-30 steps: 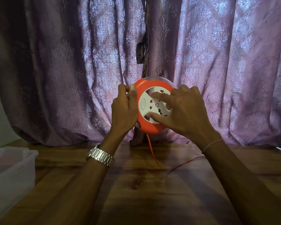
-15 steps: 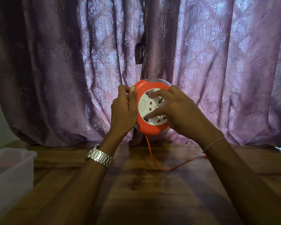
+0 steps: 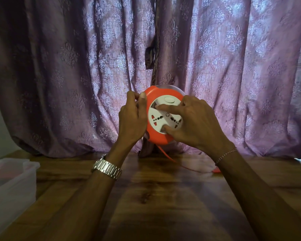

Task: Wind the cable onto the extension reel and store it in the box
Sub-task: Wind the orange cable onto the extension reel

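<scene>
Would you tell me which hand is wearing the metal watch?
The left hand, gripping the reel's orange rim; the right hand wears only a thin bracelet.

Open table [image 3: 163, 206] below the hands; box [image 3: 12, 185] at left edge, curtain [image 3: 76, 75] close behind.

reel [image 3: 154, 139]: glossy orange plastic | table [image 3: 163, 197]: polished wood | curtain [image 3: 76, 66]: patterned cloth | watch [image 3: 107, 168]: shiny metal

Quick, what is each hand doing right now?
Left hand: closed on the rim of the reel, holding it up.
Right hand: fingers spread, pressing on the reel's white face, not gripping.
</scene>
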